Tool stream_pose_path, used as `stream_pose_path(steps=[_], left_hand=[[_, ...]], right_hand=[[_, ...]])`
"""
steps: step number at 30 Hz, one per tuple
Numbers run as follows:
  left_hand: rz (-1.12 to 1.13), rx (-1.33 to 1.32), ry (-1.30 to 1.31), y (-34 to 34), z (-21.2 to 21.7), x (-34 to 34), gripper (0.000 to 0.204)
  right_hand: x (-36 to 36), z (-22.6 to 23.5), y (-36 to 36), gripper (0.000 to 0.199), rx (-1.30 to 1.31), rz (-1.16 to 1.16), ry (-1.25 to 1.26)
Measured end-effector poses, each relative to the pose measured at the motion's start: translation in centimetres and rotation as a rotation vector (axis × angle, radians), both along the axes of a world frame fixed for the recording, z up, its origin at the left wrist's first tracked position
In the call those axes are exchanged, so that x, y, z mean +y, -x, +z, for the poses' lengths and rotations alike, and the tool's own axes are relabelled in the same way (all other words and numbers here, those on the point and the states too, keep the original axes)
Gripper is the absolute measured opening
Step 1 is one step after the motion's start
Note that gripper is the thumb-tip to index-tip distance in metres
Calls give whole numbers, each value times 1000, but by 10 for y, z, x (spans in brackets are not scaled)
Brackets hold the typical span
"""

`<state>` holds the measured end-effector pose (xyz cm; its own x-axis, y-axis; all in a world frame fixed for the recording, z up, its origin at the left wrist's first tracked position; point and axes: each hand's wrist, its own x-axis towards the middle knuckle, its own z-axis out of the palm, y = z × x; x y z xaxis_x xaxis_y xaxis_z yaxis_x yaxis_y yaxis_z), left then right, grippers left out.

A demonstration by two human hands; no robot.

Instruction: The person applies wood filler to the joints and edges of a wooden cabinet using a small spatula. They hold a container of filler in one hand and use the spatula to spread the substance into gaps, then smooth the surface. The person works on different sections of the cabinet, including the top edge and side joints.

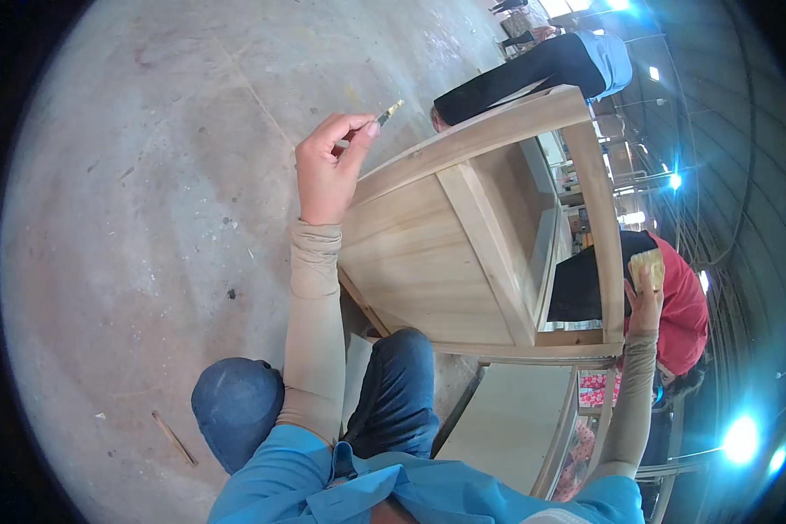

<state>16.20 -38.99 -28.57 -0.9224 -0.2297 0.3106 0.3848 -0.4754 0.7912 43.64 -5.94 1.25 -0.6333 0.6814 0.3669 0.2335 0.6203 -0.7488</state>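
Note:
My left hand (327, 170) is pinched on a small spatula-like tool (388, 113), dark near the fingers, with pale yellow material on its tip. It is held up just beyond the left edge of a bare wooden cabinet frame (472, 253) and appears apart from it. At the far right, my right hand (644, 306) is raised with its fingers closed around a pale yellow block-like piece (647, 269), whose exact kind I cannot make out. Pale panels and an open upper bay show in the cabinet, which leans across in front of me.
A second furniture piece with a white panel (511, 419) stands near my knee (402, 384). One person in black trousers (524, 79) bends beyond the cabinet; another in a red shirt (679, 306) is behind my right hand. A wood strip (174, 438) lies on the concrete floor (166, 218).

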Motion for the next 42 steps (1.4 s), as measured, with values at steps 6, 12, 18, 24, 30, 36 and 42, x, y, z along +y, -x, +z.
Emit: stream_pose_path(steps=[6,12,18,24,30,36,42], left_hand=[[-22,-8,37,3,8,-9,9],[-34,37,33,4,17,-4,7],[-133,114,-102,-17,67,7,9],[-298,172,-138,-48,100,38,9],[-310,223,-38,-52,95,45,8],[-193,218,140,-53,115,35,14],[45,680,486,-56,172,66,13]], right_hand=[[15,-11,-29,46,19,-47,42],[22,-24,-23,49,119,-106,-15],[-2,-28,-3,52,70,-74,-65],[11,-14,28,63,-11,79,93],[43,-9,47,78,-219,275,80],[100,36,47,71,-355,542,253],[222,12,136,59,-466,496,-251]])
